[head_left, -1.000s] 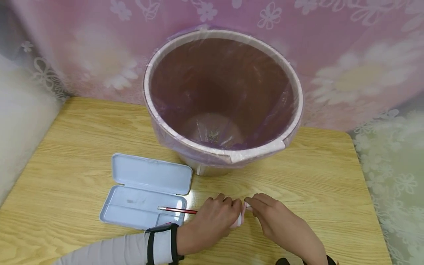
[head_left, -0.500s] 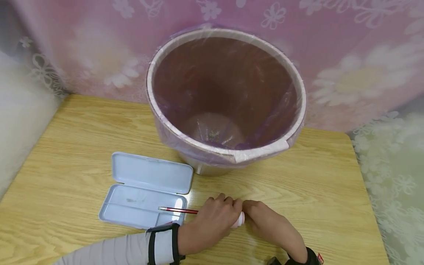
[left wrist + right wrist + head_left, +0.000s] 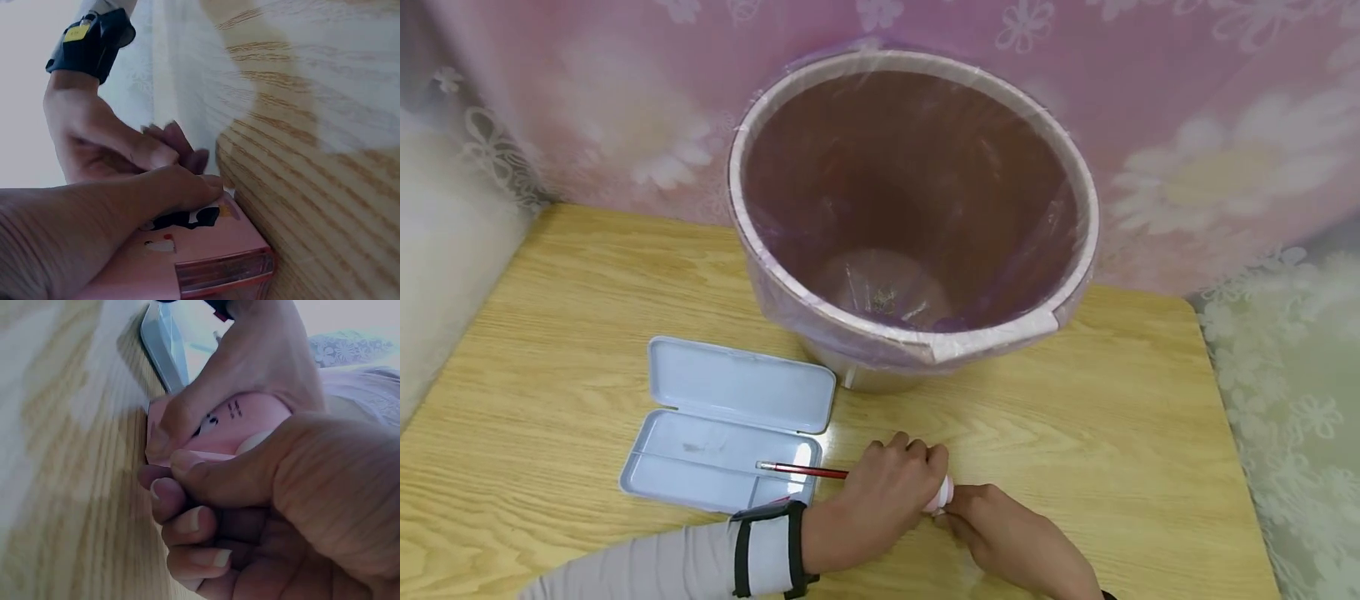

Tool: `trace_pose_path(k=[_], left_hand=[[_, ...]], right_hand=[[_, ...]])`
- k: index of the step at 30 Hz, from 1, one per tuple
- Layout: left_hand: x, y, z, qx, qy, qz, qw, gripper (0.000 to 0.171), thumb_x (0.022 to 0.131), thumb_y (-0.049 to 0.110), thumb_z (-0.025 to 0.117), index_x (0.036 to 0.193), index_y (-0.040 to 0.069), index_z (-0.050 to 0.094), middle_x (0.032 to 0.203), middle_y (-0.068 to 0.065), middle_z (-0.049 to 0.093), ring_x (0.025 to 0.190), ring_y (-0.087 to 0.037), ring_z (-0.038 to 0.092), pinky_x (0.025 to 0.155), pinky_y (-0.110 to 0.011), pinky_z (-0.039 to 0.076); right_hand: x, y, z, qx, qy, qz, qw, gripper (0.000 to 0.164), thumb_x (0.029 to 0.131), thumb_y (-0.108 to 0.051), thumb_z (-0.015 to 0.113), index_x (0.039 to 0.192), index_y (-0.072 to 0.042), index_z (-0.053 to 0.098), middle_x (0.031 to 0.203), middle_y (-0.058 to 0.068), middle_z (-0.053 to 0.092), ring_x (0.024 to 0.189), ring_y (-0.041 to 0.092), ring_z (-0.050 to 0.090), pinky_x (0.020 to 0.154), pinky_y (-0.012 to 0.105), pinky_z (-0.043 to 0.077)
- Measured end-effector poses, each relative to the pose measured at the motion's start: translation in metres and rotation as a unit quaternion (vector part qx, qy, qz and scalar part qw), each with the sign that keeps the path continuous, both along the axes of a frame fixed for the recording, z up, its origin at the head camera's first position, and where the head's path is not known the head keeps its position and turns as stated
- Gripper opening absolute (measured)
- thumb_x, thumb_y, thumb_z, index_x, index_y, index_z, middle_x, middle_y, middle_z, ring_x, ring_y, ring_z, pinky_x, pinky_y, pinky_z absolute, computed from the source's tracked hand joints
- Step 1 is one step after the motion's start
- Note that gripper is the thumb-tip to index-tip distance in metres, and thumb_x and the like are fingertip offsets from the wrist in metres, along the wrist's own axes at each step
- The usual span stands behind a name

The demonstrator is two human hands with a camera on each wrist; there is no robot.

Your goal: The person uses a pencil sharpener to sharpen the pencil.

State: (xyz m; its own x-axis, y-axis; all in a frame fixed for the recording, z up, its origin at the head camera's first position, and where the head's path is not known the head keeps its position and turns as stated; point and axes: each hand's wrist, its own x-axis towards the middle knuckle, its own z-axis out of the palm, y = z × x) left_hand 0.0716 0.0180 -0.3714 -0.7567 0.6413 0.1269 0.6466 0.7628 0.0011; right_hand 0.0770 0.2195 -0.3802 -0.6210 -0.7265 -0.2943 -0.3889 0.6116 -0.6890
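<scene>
Head view: from above, off my head, looking forward and steeply down. Farthest back of the three; takes in most of the table [image 3: 1112, 400] and both my hands. Left wrist view: low, very close, rolled so the table runs up its right side; faces my right hand [image 3: 1007, 533]. Right wrist view: equally close, table at left; faces my left hand [image 3: 898, 492], pencil case [image 3: 741, 383] beyond. Wrist views share the pink box [image 3: 206, 240].
</scene>
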Motion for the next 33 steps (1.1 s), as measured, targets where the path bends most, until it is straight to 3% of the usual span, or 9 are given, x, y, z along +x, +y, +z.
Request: trace_pose_path(k=[8,10,15,20,22,29,33], left_hand=[[-0.003,-0.001,0.001,0.009,-0.011,-0.009,0.9999,0.041,0.079,0.023,0.085,0.074,0.019,0.045,0.058,0.008,0.037,0.053,-0.004,0.032,0.046,-0.017,0.018],[-0.003,-0.002,0.000,0.007,-0.009,-0.008,0.9999,0.041,0.079,0.023,0.084,0.074,0.019,0.043,0.058,0.008,0.036,0.053,-0.004,0.030,0.046,-0.017,0.017],[-0.002,-0.005,-0.001,0.010,0.000,-0.006,0.9999,0.042,0.076,0.022,0.084,0.073,0.019,0.043,0.057,0.008,0.035,0.052,-0.004,0.030,0.047,-0.018,0.016],[-0.002,-0.004,-0.001,0.015,0.001,-0.014,0.9998,0.045,0.076,0.026,0.087,0.074,0.019,0.043,0.058,0.008,0.036,0.052,-0.004,0.032,0.046,-0.018,0.016],[-0.002,-0.004,-0.001,0.013,0.008,-0.015,0.9998,0.045,0.078,0.028,0.086,0.073,0.019,0.042,0.057,0.008,0.036,0.052,-0.004,0.032,0.046,-0.018,0.016],[-0.001,-0.002,-0.003,0.035,0.052,-0.001,0.9980,0.041,0.091,0.026,0.074,0.069,0.020,0.040,0.055,0.008,0.029,0.049,-0.004,0.026,0.047,-0.019,0.011],[-0.001,-0.001,-0.002,0.037,0.054,-0.002,0.9978,0.036,0.092,0.023,0.073,0.071,0.020,0.044,0.054,0.008,0.031,0.049,-0.004,0.028,0.046,-0.018,0.013]], right_hand=[[0.010,0.003,0.018,0.009,-0.032,-0.002,0.999,0.018,0.102,-0.014,0.060,0.087,-0.022,0.065,0.077,-0.021,0.044,0.066,-0.009,0.040,0.060,0.015,0.042],[0.011,0.005,0.024,-0.006,-0.019,0.002,1.000,0.018,0.103,-0.016,0.060,0.087,-0.022,0.065,0.077,-0.021,0.043,0.066,-0.009,0.039,0.058,0.014,0.042],[0.013,0.010,0.037,-0.063,0.086,-0.004,0.994,0.010,0.097,-0.006,0.066,0.102,-0.013,0.072,0.083,-0.016,0.052,0.070,-0.012,0.038,0.057,0.010,0.040],[0.009,0.006,0.045,-0.066,0.207,-0.047,0.975,0.019,0.090,0.001,0.071,0.106,-0.010,0.072,0.091,-0.013,0.061,0.077,-0.009,0.047,0.064,0.007,0.041],[0.005,0.003,0.046,-0.061,0.232,-0.066,0.969,0.021,0.089,0.003,0.071,0.106,-0.011,0.071,0.093,-0.015,0.061,0.079,-0.008,0.049,0.068,0.006,0.042],[-0.009,0.001,0.041,-0.062,0.204,-0.099,0.972,0.027,0.091,0.008,0.067,0.097,-0.018,0.063,0.085,-0.016,0.051,0.071,-0.007,0.039,0.060,0.012,0.040],[-0.017,0.002,0.034,-0.062,0.175,-0.105,0.977,0.024,0.095,0.007,0.063,0.104,-0.016,0.066,0.082,-0.015,0.053,0.069,-0.007,0.041,0.058,0.014,0.042]])
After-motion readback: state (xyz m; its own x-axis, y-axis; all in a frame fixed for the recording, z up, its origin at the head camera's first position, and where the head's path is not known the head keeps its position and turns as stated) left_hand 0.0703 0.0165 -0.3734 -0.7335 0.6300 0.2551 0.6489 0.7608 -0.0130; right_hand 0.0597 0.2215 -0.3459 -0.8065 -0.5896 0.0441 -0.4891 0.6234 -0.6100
